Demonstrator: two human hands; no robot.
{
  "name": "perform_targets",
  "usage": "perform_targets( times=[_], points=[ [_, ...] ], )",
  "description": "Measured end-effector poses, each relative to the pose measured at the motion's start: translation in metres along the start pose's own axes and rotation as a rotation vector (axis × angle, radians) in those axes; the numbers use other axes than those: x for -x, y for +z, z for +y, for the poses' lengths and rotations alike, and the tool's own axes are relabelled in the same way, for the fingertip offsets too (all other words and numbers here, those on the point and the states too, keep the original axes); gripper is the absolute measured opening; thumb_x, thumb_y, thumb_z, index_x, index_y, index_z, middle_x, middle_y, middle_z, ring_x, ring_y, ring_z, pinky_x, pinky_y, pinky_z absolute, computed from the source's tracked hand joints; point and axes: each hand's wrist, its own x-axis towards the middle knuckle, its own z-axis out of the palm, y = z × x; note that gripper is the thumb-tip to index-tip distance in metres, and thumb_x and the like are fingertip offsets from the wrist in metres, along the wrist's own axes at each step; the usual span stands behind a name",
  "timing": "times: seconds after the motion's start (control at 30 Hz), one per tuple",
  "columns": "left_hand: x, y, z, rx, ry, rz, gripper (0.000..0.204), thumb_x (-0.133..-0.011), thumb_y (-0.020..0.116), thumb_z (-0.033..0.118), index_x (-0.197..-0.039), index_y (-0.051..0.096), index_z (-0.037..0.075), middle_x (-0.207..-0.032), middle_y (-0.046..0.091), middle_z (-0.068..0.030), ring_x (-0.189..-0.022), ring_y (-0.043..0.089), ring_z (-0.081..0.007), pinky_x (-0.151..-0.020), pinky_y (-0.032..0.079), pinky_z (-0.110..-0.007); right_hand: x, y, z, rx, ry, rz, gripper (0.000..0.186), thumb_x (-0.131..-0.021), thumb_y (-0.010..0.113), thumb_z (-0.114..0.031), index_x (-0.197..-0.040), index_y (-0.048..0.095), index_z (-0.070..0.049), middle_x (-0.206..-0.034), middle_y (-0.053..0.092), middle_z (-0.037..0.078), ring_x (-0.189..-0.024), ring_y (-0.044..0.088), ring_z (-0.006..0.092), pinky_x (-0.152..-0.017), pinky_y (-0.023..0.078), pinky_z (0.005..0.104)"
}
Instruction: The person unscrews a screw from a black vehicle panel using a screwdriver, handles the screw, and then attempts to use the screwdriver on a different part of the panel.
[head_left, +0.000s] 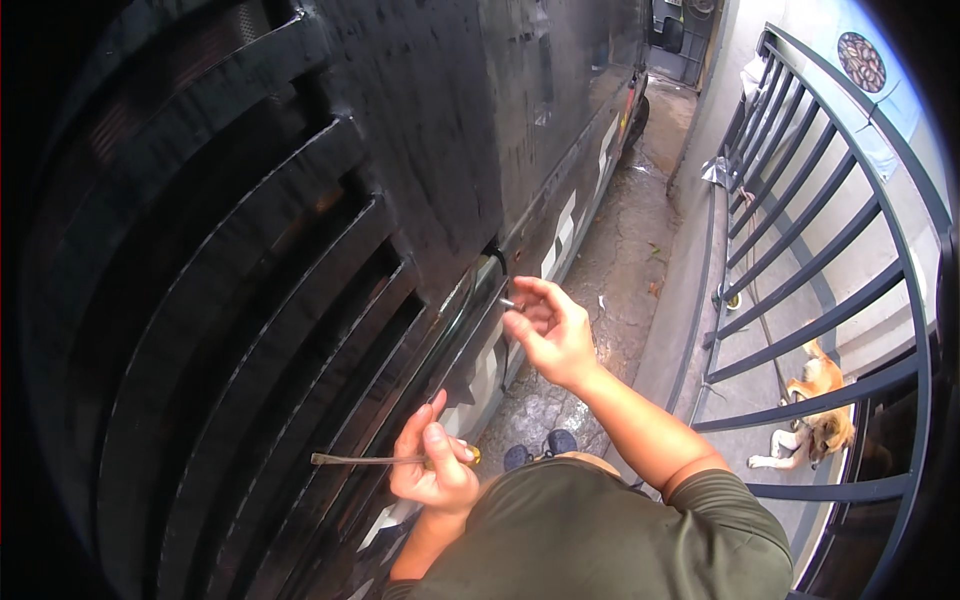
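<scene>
My left hand (436, 478) is closed around the yellow handle of a screwdriver (368, 460), whose long metal shaft points left across the dark slats. In front of the black metal panel (430, 130), my right hand (556, 338) pinches a small metal piece (511, 304) that looks like a bolt or screw, between thumb and fingers. Its far end comes close to the panel's lower ledge; I cannot tell whether it touches. Just above this hand, a black cable or hose (501, 262) curves out by the ledge.
Broad black slats (250, 270) fill the left side. A wet concrete walkway (640, 235) runs ahead, past a wheel (638, 118). On the right, a dark metal railing (800, 325) borders a raised ledge where a tan and white dog (818, 405) lies. My shoes (540, 447) are below.
</scene>
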Motion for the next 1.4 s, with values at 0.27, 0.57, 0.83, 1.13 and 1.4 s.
perform_targets(
  times=[0.27,0.57,0.83,1.13,1.4],
  points=[
    [0.000,-0.003,-0.002,-0.029,0.014,-0.037,0.024,-0.098,0.054,0.007,-0.115,0.059,-0.009,-0.107,0.068,-0.0306,-0.046,0.050,-0.0058,-0.044,0.043,-0.018,-0.006,-0.014,0.009,0.373,-0.444,-0.055,0.016,-0.094,0.065,-0.005,-0.107,0.064,0.005,-0.101,0.063,0.009,-0.080,0.065,0.0133,-0.063,0.057,0.0243],
    [-0.003,0.002,-0.001,-0.105,-0.059,-0.121,0.024,-0.097,0.054,0.005,-0.115,0.063,-0.008,-0.113,0.069,-0.0211,-0.054,0.053,-0.0057,-0.045,0.043,-0.018,0.001,-0.002,-0.006,-0.091,0.225,-0.003,0.015,-0.094,0.067,-0.009,-0.102,0.065,0.004,-0.081,0.065,0.004,-0.070,0.064,0.0092,-0.063,0.056,0.0246],
    [-0.010,0.019,0.001,-0.194,-0.218,-0.154,0.026,-0.100,0.053,0.008,-0.118,0.062,-0.008,-0.117,0.068,-0.0206,-0.046,0.050,-0.0050,-0.043,0.038,-0.019,-0.008,-0.008,0.003,0.424,-0.599,0.064,0.019,-0.077,0.075,0.003,-0.095,0.067,-0.001,-0.088,0.066,0.012,-0.072,0.068,0.0248,-0.064,0.055,0.0298],
    [-0.012,0.024,0.002,-0.153,-0.221,-0.061,0.026,-0.100,0.054,0.009,-0.116,0.063,-0.009,-0.112,0.069,-0.0208,-0.047,0.050,-0.0051,-0.044,0.038,-0.018,-0.005,-0.010,0.003,0.501,-0.598,0.020,0.023,-0.083,0.070,0.002,-0.105,0.065,0.000,-0.094,0.065,0.011,-0.082,0.067,0.0166,-0.068,0.057,0.0291],
    [-0.011,0.026,-0.004,-0.157,-0.167,-0.044,0.027,-0.100,0.055,0.010,-0.114,0.063,-0.011,-0.109,0.069,-0.0262,-0.044,0.050,-0.0042,-0.045,0.038,-0.016,-0.003,-0.011,0.009,-0.207,0.385,-0.050,0.021,-0.084,0.072,0.000,-0.104,0.064,0.001,-0.094,0.064,0.010,-0.077,0.067,0.0144,-0.064,0.057,0.0283]
  ],
)
